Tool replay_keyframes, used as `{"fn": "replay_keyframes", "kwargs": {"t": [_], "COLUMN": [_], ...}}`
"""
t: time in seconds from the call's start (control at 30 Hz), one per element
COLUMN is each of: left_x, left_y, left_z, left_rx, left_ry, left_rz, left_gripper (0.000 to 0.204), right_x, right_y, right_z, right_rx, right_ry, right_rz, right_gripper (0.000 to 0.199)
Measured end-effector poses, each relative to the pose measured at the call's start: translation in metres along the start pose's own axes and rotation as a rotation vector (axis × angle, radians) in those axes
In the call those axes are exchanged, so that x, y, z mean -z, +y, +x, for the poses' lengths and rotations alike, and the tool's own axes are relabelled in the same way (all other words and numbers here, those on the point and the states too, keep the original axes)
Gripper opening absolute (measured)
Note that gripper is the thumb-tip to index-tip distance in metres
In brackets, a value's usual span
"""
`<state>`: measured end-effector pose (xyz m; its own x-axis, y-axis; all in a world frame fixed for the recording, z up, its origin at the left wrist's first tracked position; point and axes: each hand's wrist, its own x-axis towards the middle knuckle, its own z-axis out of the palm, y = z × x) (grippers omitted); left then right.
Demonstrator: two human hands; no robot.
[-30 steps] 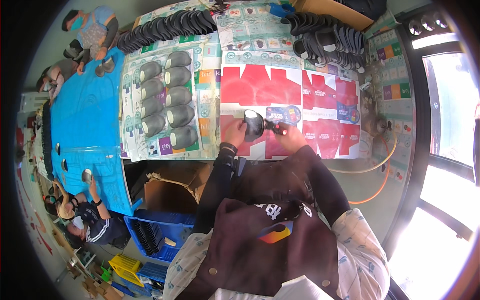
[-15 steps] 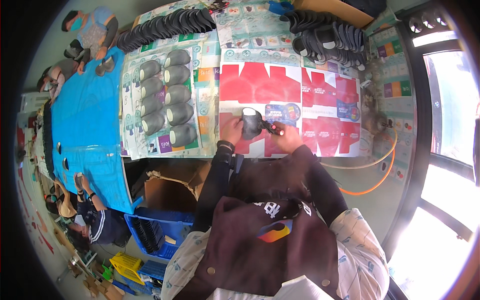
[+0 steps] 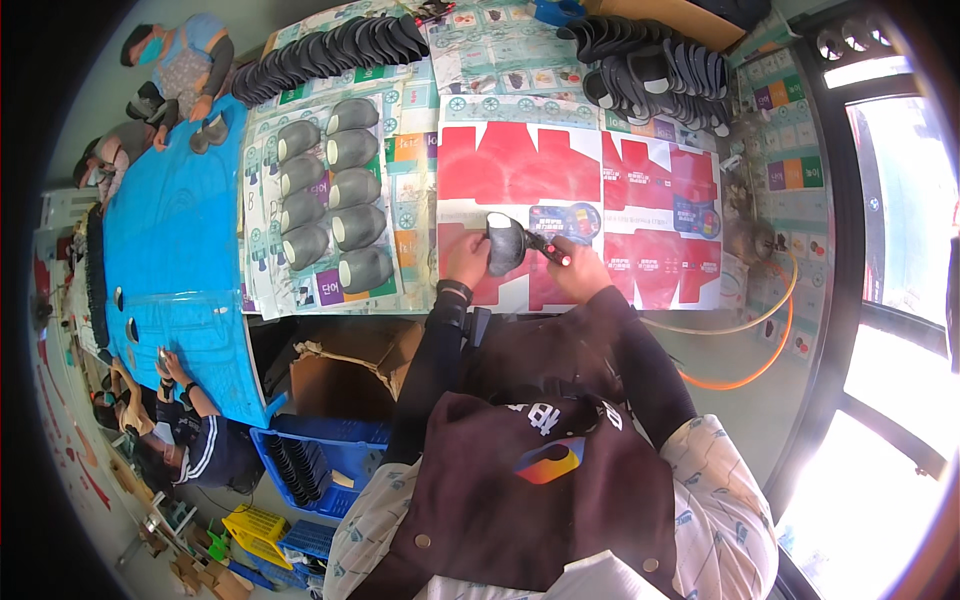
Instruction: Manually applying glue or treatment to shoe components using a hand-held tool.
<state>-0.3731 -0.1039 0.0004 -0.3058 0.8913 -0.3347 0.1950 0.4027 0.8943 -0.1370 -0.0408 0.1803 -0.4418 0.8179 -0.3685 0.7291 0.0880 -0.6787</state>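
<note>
My left hand (image 3: 466, 262) grips the left side of a dark, rounded, shoe-like piece (image 3: 507, 247) with a pale oval at its far end. Closed around a black hand tool with red parts (image 3: 545, 249), my right hand (image 3: 580, 271) is just right of that piece. The tool's black end points at the piece's right edge; whether they touch I cannot tell. Both hands are above the near part of a white sheet with red printed shapes (image 3: 520, 170). To the left, similar dark rounded pieces (image 3: 357, 187) lie in two columns on a printed sheet.
Rows of nested black curved pieces stand at the back left (image 3: 335, 55) and back right (image 3: 660, 75). Orange and yellow hoses (image 3: 787, 330) loop at the right. A cardboard box (image 3: 350, 375) and a blue crate (image 3: 350, 450) are below left. Co-workers sit around a blue-covered table (image 3: 170, 240).
The shoe-like piece has turned slightly and shifted a little right in my left hand. My right hand and the tool have moved slightly right.
</note>
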Motion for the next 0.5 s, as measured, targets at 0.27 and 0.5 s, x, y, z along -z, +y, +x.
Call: {"fn": "replay_keyframes", "kwargs": {"t": [0.27, 0.5], "left_x": [-0.002, 0.01], "left_y": [0.008, 0.004], "left_z": [-0.003, 0.002], "left_rx": [-0.027, -0.022], "left_ry": [0.042, 0.019], "left_rz": [0.108, 0.063], "left_gripper": [0.026, 0.031], "right_x": [-0.022, -0.011], "right_y": [0.014, 0.003], "right_z": [-0.005, -0.002], "right_rx": [-0.032, -0.228], "right_ry": [0.011, -0.144], "right_rz": [-0.107, 0.371], "right_gripper": [0.024, 0.027]}}
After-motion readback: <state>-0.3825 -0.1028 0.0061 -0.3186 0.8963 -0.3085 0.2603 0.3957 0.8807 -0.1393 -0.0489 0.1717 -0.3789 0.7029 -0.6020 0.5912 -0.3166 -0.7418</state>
